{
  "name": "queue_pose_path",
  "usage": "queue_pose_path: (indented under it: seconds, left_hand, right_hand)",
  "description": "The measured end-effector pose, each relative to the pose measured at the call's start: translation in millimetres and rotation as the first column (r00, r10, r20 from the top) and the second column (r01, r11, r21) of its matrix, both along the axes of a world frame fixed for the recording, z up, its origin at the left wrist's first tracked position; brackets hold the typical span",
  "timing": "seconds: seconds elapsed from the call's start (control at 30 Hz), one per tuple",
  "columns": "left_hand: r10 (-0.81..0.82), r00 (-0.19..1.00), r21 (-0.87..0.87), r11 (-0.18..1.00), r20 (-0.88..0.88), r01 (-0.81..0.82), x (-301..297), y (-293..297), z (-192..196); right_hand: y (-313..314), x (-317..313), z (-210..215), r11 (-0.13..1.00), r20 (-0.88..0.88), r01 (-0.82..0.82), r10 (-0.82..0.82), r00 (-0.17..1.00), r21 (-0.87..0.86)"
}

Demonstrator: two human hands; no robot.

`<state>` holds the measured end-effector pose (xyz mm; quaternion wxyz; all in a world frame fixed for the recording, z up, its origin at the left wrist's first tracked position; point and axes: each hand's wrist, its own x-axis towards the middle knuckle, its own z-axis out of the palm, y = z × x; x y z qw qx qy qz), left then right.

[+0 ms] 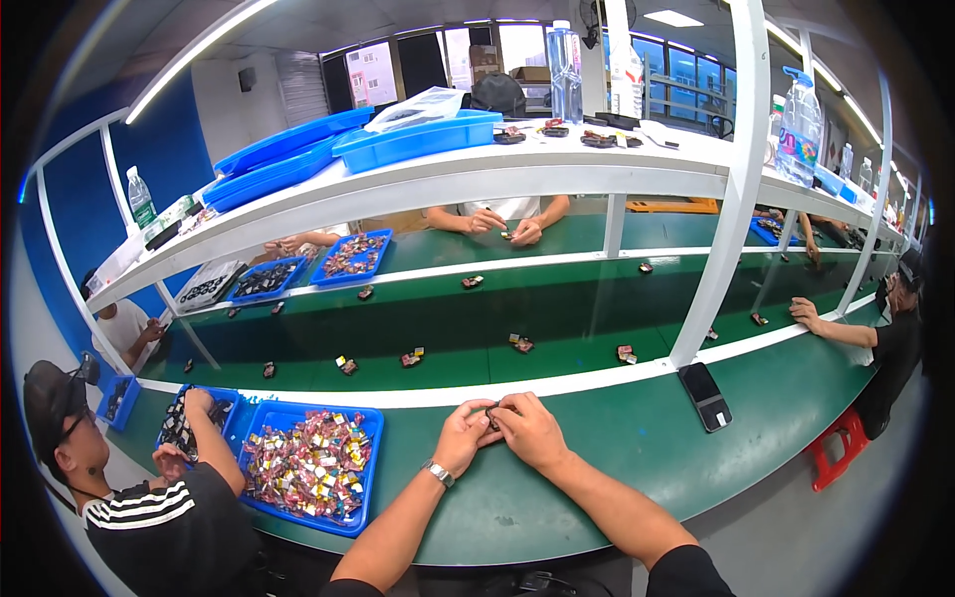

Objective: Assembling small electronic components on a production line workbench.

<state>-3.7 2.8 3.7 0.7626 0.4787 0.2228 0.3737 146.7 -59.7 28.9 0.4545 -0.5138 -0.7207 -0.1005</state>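
Note:
In front of me, over the green bench, my left hand (465, 438) and my right hand (529, 432) meet with bent fingers. Between their fingertips is a small dark part (491, 416), mostly covered by the fingers, so its kind is unclear. A watch with a metal band circles my left wrist. To the left of my left forearm stands a blue tray (375, 438) heaped with small parts (308, 466) in reddish, yellow and white.
Behind a white rail, small assemblies (521, 343) lie spaced along the green conveyor belt (448, 328). A phone (704, 396) rests on the bench at right. A co-worker (159, 507) reaches into a blue tray of black parts (179, 428). A white post (721, 199) rises right of centre.

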Motion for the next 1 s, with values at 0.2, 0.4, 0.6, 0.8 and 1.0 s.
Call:
queue_pose_path:
  seconds: [0.2,0.4,0.6,0.8,1.0]
  left_hand:
    - [0.016,0.999,0.027,1.0,-0.039,-0.015,-0.1,-0.3,-0.3]
    - [0.023,0.999,0.025,0.999,-0.042,-0.022,-0.7,-1.5,1.1]
    - [0.056,0.998,0.026,0.998,-0.042,-0.055,2.8,-1.2,-2.4]
    - [0.109,0.991,0.031,0.994,-0.072,-0.107,3.0,2.9,-8.7]
    - [0.12,0.993,-0.041,0.992,0.005,-0.12,-0.8,4.1,-1.8]
  right_hand:
    - [3.0,-2.7,-4.0,1.0,0.014,0.017,-0.017,1.0,0.02]
    - [4.9,-3.7,-4.6,0.996,0.091,0.033,-0.041,0.995,0.087]
    - [4.1,-3.7,-6.7,0.994,0.157,0.058,-0.072,0.985,0.088]
    - [3.1,-5.0,-8.2,0.996,0.087,0.051,-0.057,0.995,0.07]
    - [23.3,-3.8,-0.7,0.984,-0.141,-0.05,0.026,0.99,-0.17]
